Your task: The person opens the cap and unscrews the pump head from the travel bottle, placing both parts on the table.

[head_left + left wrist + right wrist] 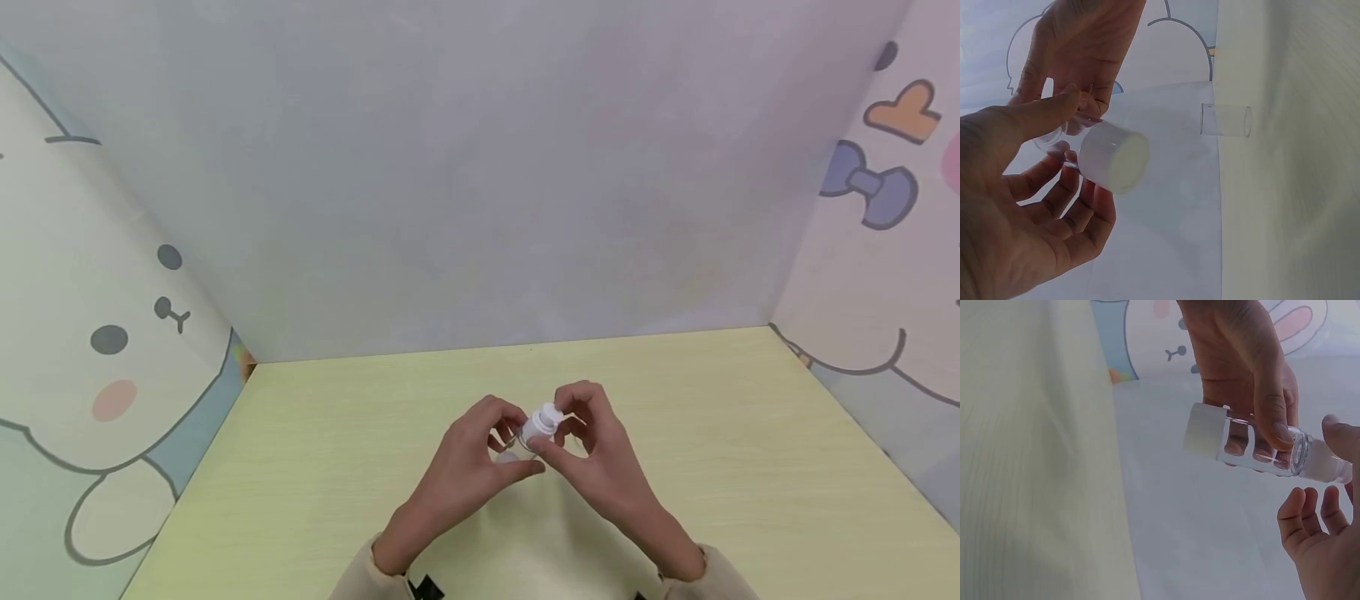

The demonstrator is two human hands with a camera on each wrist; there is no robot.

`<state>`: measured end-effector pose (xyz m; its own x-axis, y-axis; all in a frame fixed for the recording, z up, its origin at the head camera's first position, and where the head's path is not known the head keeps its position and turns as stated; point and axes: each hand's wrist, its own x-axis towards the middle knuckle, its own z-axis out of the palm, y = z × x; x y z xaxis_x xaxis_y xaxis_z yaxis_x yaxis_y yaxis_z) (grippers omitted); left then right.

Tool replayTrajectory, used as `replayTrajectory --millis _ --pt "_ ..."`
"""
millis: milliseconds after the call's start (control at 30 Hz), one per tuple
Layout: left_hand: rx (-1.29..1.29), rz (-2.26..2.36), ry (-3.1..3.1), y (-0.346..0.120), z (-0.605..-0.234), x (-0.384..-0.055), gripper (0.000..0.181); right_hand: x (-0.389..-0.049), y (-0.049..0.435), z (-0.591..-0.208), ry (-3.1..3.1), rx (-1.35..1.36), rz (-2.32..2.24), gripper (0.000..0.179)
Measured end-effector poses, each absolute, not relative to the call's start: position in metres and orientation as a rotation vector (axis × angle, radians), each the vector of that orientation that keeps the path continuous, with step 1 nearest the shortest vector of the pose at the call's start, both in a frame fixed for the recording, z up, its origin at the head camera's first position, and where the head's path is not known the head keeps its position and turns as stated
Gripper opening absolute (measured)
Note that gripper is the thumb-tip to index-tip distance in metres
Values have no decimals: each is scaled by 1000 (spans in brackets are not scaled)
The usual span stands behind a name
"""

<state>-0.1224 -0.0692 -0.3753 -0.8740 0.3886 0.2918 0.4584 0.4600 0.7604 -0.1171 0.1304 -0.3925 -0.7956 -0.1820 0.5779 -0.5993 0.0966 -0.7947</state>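
A small clear pump bottle [542, 423] with a white top is held tilted between both hands over the table. My left hand [476, 458] grips its transparent body, thumb on one side and fingers on the other. At the top end, my right hand [603, 454] pinches around the white collar [1319, 461] with thumb and index finger; its other fingers curl loosely below, apart from the bottle. The white base [1113, 156] points away from the right hand. A clear cylindrical cap [1227, 120] stands on the table, seen in the left wrist view.
The pale yellow table [337, 433] spreads out beneath the hands. A plain light wall [480, 183] rises at its back edge. Panels with cartoon animals flank it, the left panel [112, 275] and the right panel [862, 275].
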Motion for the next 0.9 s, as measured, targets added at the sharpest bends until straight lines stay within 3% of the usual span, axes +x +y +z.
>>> replayTrajectory --millis 667,900 --pt "-758 -1393 -2627 -71 -378 -125 47 -123 140 -392 -2046 1057 1740 47" --pt "-748 -1396 -2632 -70 -378 -125 46 -121 137 -393 -2024 968 1727 55"
